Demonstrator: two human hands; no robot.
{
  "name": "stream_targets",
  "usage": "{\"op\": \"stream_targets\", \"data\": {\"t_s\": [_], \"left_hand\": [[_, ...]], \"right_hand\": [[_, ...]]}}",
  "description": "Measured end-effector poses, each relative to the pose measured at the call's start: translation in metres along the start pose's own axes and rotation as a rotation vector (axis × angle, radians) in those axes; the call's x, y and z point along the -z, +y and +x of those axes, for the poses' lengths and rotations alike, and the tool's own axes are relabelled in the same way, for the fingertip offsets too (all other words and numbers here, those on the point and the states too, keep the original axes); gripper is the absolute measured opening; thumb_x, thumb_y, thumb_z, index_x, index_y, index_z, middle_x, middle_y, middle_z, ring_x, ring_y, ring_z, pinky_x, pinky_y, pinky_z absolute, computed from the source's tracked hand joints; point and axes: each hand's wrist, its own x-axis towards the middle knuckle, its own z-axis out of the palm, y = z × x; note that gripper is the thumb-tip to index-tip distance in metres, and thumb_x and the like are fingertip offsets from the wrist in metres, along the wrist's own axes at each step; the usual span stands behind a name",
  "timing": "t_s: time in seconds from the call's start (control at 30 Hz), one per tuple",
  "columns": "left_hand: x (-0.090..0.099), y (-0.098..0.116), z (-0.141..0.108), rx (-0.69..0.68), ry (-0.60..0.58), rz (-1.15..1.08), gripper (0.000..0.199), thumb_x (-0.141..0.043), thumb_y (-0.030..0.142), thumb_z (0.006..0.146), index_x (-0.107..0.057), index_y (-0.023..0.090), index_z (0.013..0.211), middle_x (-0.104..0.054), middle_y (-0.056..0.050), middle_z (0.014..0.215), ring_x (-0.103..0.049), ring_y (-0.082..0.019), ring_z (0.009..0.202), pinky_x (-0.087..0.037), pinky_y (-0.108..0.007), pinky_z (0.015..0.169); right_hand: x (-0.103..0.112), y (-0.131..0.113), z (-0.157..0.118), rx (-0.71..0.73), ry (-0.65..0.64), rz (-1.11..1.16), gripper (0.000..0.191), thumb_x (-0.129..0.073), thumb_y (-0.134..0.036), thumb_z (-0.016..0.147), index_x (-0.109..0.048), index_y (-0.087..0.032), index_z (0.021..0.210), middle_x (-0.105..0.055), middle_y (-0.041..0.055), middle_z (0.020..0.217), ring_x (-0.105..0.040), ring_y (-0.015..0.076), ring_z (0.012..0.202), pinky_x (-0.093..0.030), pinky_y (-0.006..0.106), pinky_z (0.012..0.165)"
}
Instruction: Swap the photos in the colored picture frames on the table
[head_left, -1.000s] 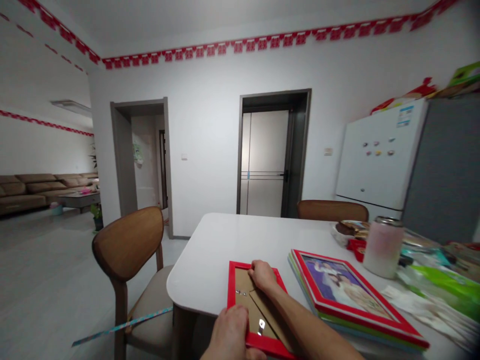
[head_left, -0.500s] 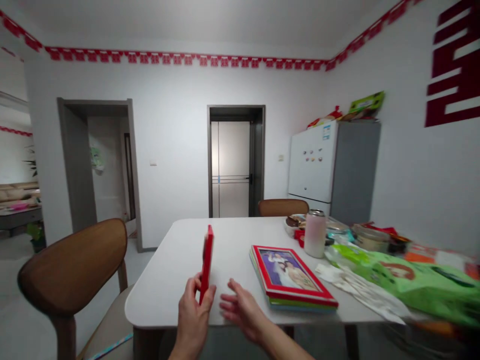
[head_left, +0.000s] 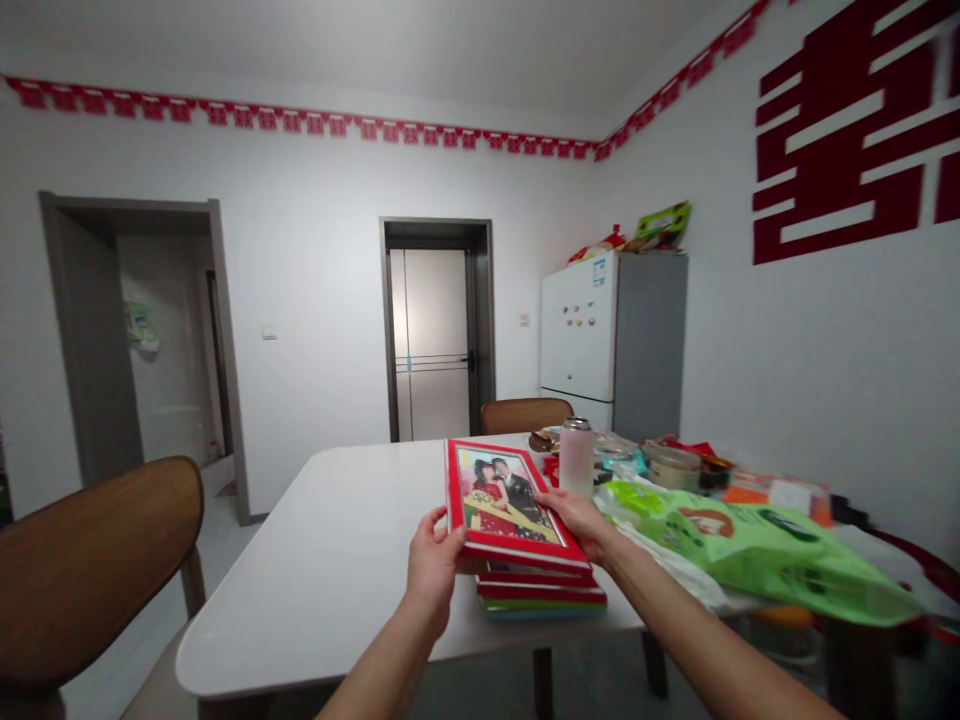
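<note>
A red photo frame [head_left: 506,500], picture side up, is held between both hands just over a stack of frames [head_left: 540,598] near the table's front edge. My left hand [head_left: 436,565] grips its left side, thumb at the border. My right hand [head_left: 574,520] holds the right side with fingers over the edge. The stack below shows red, green and blue edges; its top picture is mostly hidden by the held frame. Whether the held frame touches the stack is unclear.
A pink and white can-shaped cup [head_left: 576,458] stands behind the frames. A green package [head_left: 750,545], white cloth [head_left: 682,570] and containers crowd the right side of the white table [head_left: 322,560]. Brown chairs stand left [head_left: 105,560] and behind [head_left: 527,414].
The frame in my left hand has moved right over the stack and turned from edge-on to lying face up. My right hand, open before, has closed on it. The view has swung right.
</note>
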Motion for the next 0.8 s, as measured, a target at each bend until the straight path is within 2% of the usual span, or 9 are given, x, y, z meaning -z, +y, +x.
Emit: {"op": "stream_targets", "data": {"t_s": [0.13,0.27,0.33,0.4,0.5,0.57,0.63,0.73,0.8], "left_hand": [[-0.017,-0.043,0.018,0.058,0.029,0.166,0.035,-0.047,0.025,0.078,-0.039,0.014,0.111,-0.064,-0.008,0.092,-0.060,-0.018,0.084,-0.045,-0.026,0.070],[-0.015,-0.066,0.019,0.073,0.038,0.300,0.032,-0.052,0.024,0.073,-0.048,0.019,0.104,-0.061,-0.005,0.102,-0.054,-0.019,0.097,-0.042,-0.025,0.077],[-0.012,-0.071,0.016,0.082,0.032,0.347,0.032,-0.051,0.022,0.072,-0.049,0.017,0.104,-0.059,-0.006,0.105,-0.052,-0.020,0.099,-0.040,-0.025,0.080],[-0.010,-0.075,0.013,0.093,0.018,0.375,0.032,-0.049,0.020,0.073,-0.049,0.014,0.104,-0.059,-0.009,0.105,-0.052,-0.019,0.098,-0.040,-0.025,0.080],[-0.008,-0.080,0.009,0.095,-0.031,0.374,0.029,-0.047,0.014,0.071,-0.052,0.013,0.099,-0.063,-0.007,0.096,-0.057,-0.017,0.089,-0.042,-0.024,0.076],[-0.002,-0.081,0.010,0.082,-0.044,0.362,0.030,-0.047,0.008,0.066,-0.054,0.015,0.095,-0.064,-0.003,0.091,-0.058,-0.015,0.085,-0.042,-0.023,0.075],[0.013,-0.080,0.017,0.074,-0.012,0.362,0.034,-0.048,0.005,0.062,-0.055,0.017,0.093,-0.065,-0.002,0.091,-0.058,-0.016,0.086,-0.042,-0.023,0.076],[0.052,-0.072,0.036,0.082,0.077,0.382,0.034,-0.049,0.006,0.061,-0.056,0.018,0.092,-0.065,-0.002,0.089,-0.057,-0.018,0.087,-0.041,-0.027,0.077],[0.081,-0.065,0.052,0.086,0.140,0.398,0.034,-0.050,0.006,0.060,-0.056,0.018,0.091,-0.065,-0.003,0.088,-0.057,-0.020,0.088,-0.041,-0.029,0.077]], "right_hand": [[0.021,0.013,0.019,-0.045,0.068,-0.185,0.011,-0.060,-0.023,0.061,-0.060,-0.013,0.062,-0.063,0.0051,0.049,-0.061,0.0199,0.054,-0.047,0.029,0.053],[0.032,0.025,0.020,-0.046,0.119,-0.302,0.008,-0.062,-0.024,0.062,-0.061,-0.016,0.062,-0.065,0.0029,0.055,-0.061,0.0201,0.066,-0.046,0.026,0.060],[0.038,0.031,0.014,-0.051,0.131,-0.340,0.013,-0.060,-0.029,0.066,-0.062,-0.016,0.066,-0.066,0.0036,0.063,-0.061,0.0197,0.071,-0.045,0.027,0.064],[0.041,0.039,0.004,-0.051,0.139,-0.362,0.021,-0.054,-0.033,0.072,-0.060,-0.014,0.079,-0.065,0.0048,0.077,-0.059,0.0177,0.076,-0.046,0.030,0.068],[0.039,0.055,-0.009,-0.028,0.150,-0.372,0.026,-0.043,-0.032,0.081,-0.052,-0.017,0.100,-0.055,0.0055,0.102,-0.054,0.0139,0.086,-0.045,0.033,0.075],[0.028,0.066,-0.012,-0.021,0.144,-0.376,0.025,-0.042,-0.031,0.082,-0.050,-0.020,0.103,-0.051,0.0046,0.108,-0.052,0.0136,0.090,-0.045,0.034,0.077],[0.008,0.074,-0.007,-0.034,0.117,-0.380,0.028,-0.040,-0.034,0.082,-0.053,-0.017,0.100,-0.055,0.0061,0.103,-0.054,0.0142,0.086,-0.045,0.033,0.075],[-0.036,0.083,0.015,-0.044,0.048,-0.373,0.042,-0.032,-0.041,0.082,-0.059,-0.011,0.090,-0.064,0.0111,0.088,-0.060,0.0167,0.078,-0.046,0.029,0.069],[-0.071,0.086,0.034,-0.030,-0.003,-0.364,0.045,-0.032,-0.045,0.080,-0.061,-0.011,0.088,-0.066,0.0115,0.087,-0.061,0.0181,0.078,-0.045,0.027,0.066]]}}
